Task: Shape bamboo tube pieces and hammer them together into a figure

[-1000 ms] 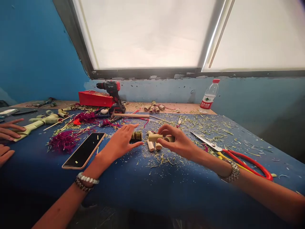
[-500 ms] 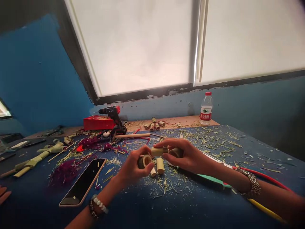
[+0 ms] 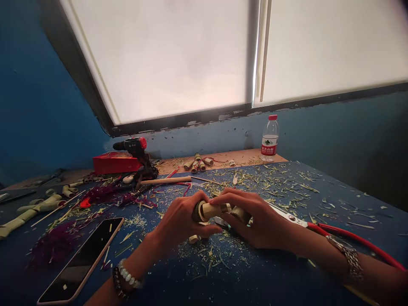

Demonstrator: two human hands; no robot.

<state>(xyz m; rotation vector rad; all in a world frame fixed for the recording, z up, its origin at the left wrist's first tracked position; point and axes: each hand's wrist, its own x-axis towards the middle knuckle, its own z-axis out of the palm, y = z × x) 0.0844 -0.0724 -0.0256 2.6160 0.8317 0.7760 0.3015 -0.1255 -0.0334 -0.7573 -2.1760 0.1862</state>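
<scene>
Although the pale bamboo tube [image 3: 213, 209] is held end to end between a left bamboo ring [image 3: 198, 211] and a right bamboo ring [image 3: 241, 215], a fixed join cannot be confirmed. At far left, joined bamboo pieces [image 3: 32, 208] are laid on the blue-covered table [image 3: 334, 199]. The left hand [image 3: 177, 221] is clenched around the left bamboo ring. A short bamboo offcut [image 3: 193, 239] is left loose below the hands. A bound bamboo bundle [image 3: 197, 162] is seen on the far ledge. The right hand [image 3: 255, 219] is closed over the tube and the right bamboo ring. Red-handled scissors [image 3: 347, 238] are placed at right, untouched.
</scene>
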